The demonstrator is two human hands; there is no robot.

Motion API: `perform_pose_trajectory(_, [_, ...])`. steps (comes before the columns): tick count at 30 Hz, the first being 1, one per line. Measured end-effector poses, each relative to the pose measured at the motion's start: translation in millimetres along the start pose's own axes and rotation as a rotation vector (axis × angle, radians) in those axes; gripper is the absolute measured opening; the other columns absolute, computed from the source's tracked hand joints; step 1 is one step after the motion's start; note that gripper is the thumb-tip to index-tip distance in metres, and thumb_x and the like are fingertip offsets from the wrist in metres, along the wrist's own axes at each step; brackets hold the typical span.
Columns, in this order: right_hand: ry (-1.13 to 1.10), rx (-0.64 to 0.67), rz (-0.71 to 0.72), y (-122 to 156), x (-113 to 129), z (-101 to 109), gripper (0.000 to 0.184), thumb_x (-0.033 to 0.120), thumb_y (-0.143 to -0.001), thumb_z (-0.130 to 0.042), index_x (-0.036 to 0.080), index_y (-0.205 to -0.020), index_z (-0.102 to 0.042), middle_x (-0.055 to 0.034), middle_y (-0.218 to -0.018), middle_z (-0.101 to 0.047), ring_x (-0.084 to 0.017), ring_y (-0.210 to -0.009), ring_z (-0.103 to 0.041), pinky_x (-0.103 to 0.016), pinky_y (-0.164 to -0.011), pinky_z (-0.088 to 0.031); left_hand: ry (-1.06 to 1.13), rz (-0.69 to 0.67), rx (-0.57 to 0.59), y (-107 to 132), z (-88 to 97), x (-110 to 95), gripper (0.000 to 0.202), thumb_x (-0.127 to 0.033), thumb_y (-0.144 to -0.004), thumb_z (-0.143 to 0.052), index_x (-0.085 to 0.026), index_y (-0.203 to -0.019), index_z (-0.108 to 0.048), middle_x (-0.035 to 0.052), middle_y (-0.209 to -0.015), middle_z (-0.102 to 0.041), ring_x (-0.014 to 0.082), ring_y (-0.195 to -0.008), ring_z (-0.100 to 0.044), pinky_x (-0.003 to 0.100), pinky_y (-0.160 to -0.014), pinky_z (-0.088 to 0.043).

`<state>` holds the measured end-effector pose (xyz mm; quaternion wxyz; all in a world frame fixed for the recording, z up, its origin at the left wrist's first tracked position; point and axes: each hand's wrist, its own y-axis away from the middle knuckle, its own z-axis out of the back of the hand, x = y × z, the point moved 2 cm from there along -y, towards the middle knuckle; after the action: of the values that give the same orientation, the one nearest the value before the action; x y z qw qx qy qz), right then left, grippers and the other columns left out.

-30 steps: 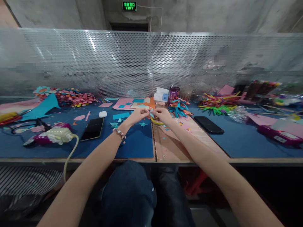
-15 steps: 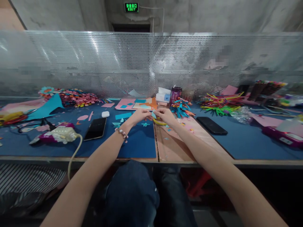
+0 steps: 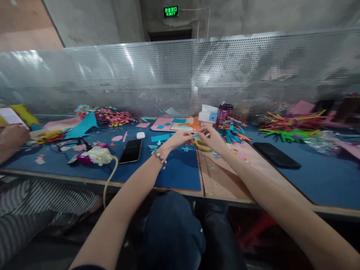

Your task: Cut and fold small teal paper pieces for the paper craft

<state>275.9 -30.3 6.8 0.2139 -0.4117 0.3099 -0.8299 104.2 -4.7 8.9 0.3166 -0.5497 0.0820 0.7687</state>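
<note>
My left hand [image 3: 181, 138] and my right hand [image 3: 210, 138] meet over the table, fingers pinched close together. A small light-blue paper piece [image 3: 196, 135] shows between their fingertips, partly hidden by them. Just beneath my right hand lies a yellow curved object [image 3: 203, 146], perhaps a tool handle; the hand covers part of it. To the left of my left hand are several small light-blue cut-outs, with one star-like cut-out [image 3: 186, 149] below its fingers. A flat blue strip [image 3: 161, 138] rests behind them.
Coloured paper sheets [image 3: 176, 123], a tissue pack [image 3: 208, 114] and a purple cup [image 3: 225, 111] stand behind my hands. Phones [image 3: 131, 151] [image 3: 276, 155] lie on either side. A glue gun [image 3: 95, 154] with a cord is at left. Another person's hand [image 3: 12, 138] holds a phone at far left.
The view has turned left, so the table shifts right and another person's hand appears at far left. My fingers have shifted slightly around the light-blue piece.
</note>
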Motion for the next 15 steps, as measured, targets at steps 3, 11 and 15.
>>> perform_pose_trajectory(3, [0.166,0.008,0.261,-1.3,3.3,-2.8,0.027,0.041,-0.079,-0.058,0.019,-0.094,-0.058,-0.0092,-0.098,-0.055,-0.02,-0.088,-0.054,-0.034,-0.075,-0.047,0.014,-0.029,-0.027,-2.3,2.2,0.4,0.028,-0.038,-0.081,-0.052,-0.01,-0.08,-0.06,0.0085,-0.078,-0.066,0.011,-0.068,-0.06,0.02,-0.057,-0.04])
perform_pose_trajectory(11, [0.247,0.072,0.473,-1.9,2.4,-5.0,0.014,0.03,-0.083,-0.054,0.021,-0.09,-0.062,-0.0095,-0.096,-0.058,-0.023,-0.097,-0.055,-0.038,-0.085,-0.047,0.005,0.015,-0.061,-2.7,1.9,0.2,0.021,-0.033,-0.08,-0.049,-0.013,-0.071,-0.053,0.0034,-0.072,-0.061,0.008,-0.064,-0.056,0.017,-0.05,-0.034])
perform_pose_trajectory(15, [0.208,0.105,0.44,-1.4,3.6,-6.3,0.016,0.031,-0.084,-0.052,0.021,-0.09,-0.063,-0.0087,-0.097,-0.059,-0.021,-0.092,-0.058,-0.037,-0.082,-0.048,-0.013,0.043,-0.076,-3.5,1.2,1.2,0.019,-0.03,-0.078,-0.045,-0.014,-0.069,-0.049,0.0014,-0.066,-0.057,0.0081,-0.059,-0.053,0.018,-0.048,-0.033])
